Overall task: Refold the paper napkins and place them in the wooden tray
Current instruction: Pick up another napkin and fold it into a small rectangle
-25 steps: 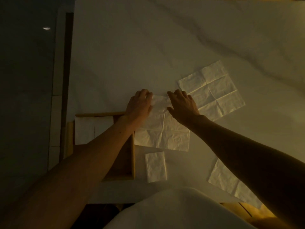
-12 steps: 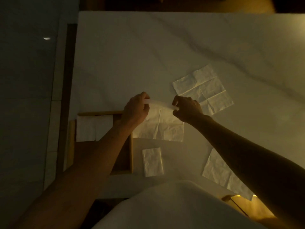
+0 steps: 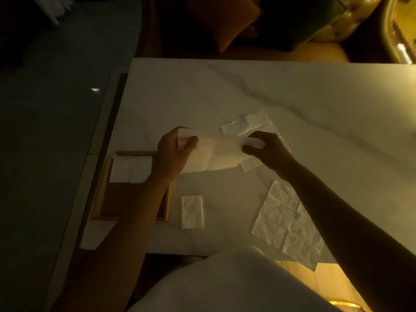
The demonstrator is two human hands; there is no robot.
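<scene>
The held napkin (image 3: 216, 154) is stretched between both hands over the table (image 3: 225, 91). The left hand (image 3: 175, 152) pinches its far-left corner between thumb and fingers, and the right hand (image 3: 267, 149) pinches the far-right corner the same way. The far edge is lifted, while the near edge seems to lie on the surface, though the dim light leaves that unsure. The step in hand looks like the first fold, so the lifted edge should probably travel toward 6 o'clock and land corner on corner with the near edge. Both hands should move at the same pace so the sheet does not skew. The paper looks thin and already creased, so a light pull and a fold along the old lines should give the cleanest result, then a flat sweep to set the crease. The wooden tray (image 3: 103, 188) sits at 8 o'clock from the napkin, with the stacked napkins (image 3: 130, 168) at its far end. A folded napkin (image 3: 192, 211) waits at 6 o'clock, an open napkin (image 3: 288, 224) at 4 o'clock, and a second open napkin (image 3: 252, 122) at 1 o'clock.
</scene>
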